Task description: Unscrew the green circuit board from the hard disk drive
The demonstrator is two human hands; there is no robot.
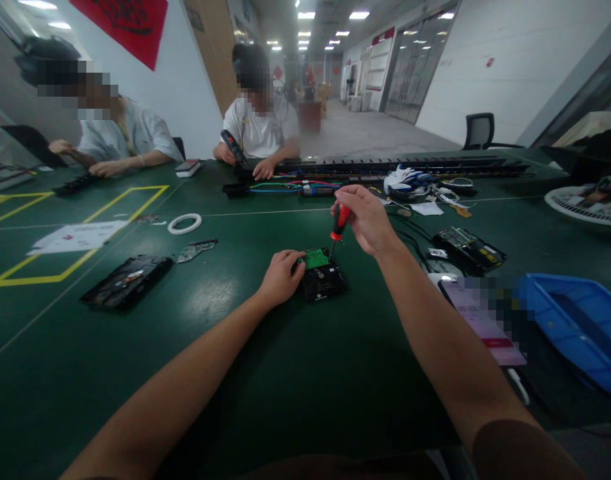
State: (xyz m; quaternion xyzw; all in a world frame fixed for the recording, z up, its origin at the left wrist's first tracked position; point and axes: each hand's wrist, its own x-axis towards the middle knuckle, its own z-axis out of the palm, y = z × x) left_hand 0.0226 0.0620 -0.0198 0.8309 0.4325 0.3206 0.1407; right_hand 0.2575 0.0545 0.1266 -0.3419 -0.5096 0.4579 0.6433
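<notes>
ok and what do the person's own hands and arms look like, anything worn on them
The left hand and right hand are both bare, with no gloves, watch or band visible. Both forearms are uncovered. A dark brown sleeve shows on the right arm near the picture's bottom edge.

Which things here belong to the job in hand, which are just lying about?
Job in hand:
red screwdriver, in right hand
black unit with green board, left hand on it

Apparently lying about:
white ring
blue tray
phone
papers
</notes>
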